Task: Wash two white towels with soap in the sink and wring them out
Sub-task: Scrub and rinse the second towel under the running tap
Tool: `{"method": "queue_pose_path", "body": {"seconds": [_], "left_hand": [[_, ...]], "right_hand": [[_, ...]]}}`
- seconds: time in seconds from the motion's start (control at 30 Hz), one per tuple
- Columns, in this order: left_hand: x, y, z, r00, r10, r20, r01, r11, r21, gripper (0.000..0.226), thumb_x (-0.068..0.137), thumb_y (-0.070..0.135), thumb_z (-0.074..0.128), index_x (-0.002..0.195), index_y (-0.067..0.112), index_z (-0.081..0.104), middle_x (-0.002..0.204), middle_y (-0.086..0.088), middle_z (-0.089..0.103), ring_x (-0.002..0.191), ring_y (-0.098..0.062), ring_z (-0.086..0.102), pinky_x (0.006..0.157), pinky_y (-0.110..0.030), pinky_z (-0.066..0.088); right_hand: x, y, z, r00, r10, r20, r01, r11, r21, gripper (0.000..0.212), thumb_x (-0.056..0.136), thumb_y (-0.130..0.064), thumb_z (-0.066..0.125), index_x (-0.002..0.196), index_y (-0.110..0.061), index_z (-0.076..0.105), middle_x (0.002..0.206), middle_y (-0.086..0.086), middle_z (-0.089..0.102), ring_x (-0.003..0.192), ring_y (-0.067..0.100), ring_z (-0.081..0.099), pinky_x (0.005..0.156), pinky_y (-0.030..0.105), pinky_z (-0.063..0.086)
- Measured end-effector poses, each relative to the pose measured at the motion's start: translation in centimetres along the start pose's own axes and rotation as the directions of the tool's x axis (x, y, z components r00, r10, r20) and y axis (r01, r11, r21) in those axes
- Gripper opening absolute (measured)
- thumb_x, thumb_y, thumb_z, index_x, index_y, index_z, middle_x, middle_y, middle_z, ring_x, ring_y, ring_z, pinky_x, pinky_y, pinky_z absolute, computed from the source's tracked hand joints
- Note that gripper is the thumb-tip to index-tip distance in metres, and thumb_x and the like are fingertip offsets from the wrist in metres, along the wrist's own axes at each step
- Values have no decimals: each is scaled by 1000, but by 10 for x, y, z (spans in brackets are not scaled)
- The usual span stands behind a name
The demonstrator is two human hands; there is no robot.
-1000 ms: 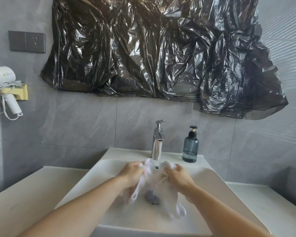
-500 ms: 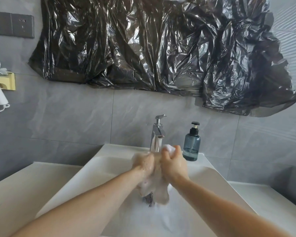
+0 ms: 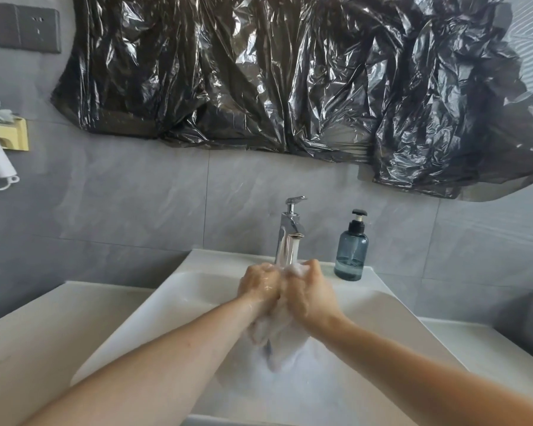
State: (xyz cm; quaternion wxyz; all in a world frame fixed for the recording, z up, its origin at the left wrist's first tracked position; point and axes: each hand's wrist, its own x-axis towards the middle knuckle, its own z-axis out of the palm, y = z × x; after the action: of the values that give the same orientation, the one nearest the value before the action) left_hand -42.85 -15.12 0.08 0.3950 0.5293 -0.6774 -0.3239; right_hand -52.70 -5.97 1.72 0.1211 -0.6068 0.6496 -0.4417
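Head view: left hand (image 3: pixel 259 285) and right hand (image 3: pixel 308 295) grip sudsy towel (image 3: pixel 279 342), its upper part hidden.

1. No readable text, label, brand, number or sign shows anywhere.
2. The soap bottle (image 3: pixel 351 252), up and to the right of where the hands grip the towel, bears no legible label.
3. The wall socket plate (image 3: pixel 22 31), far up-left of the grip, carries no readable marking.
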Motion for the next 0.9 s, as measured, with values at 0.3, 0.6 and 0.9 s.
{"method": "queue_pose_path", "body": {"seconds": [0.3, 0.6, 0.9], "left_hand": [[11, -3, -11, 992, -61, -110, 47, 990, -130, 28, 97, 33, 61, 110, 14, 77, 113, -9, 77, 107, -32, 71, 81, -28, 55], [-33, 20, -20, 999, -8, 53, 13, 995, -97, 30, 69, 44, 62, 51, 21, 55, 54, 9, 52, 70, -27, 48, 60, -35, 32], [-27, 14, -76, 974, -36, 223, -44, 938, 344, 47, 88, 69, 67, 79, 22, 68, 83, 6, 67, 84, -18, 64, 76, -32, 46]], "right_hand": [[-4, -14, 13, 998, 57, 17, -58, 995, 79, 22, 97, -28, 51, 109, -14, 39, 107, 10, 65, 103, 34, 63, 86, 40, 48], [29, 18, -4, 978, 204, 45, -201, 977, -72, 23, 101, -25, 43, 114, -8, 53, 102, 5, 63, 111, 37, 62, 87, 38, 46], [10, 33, -58, 980, 113, 161, -45, 927, -371, 36, 88, -61, 66, 114, -36, 68, 116, -5, 69, 99, 20, 64, 81, 32, 53]]}}
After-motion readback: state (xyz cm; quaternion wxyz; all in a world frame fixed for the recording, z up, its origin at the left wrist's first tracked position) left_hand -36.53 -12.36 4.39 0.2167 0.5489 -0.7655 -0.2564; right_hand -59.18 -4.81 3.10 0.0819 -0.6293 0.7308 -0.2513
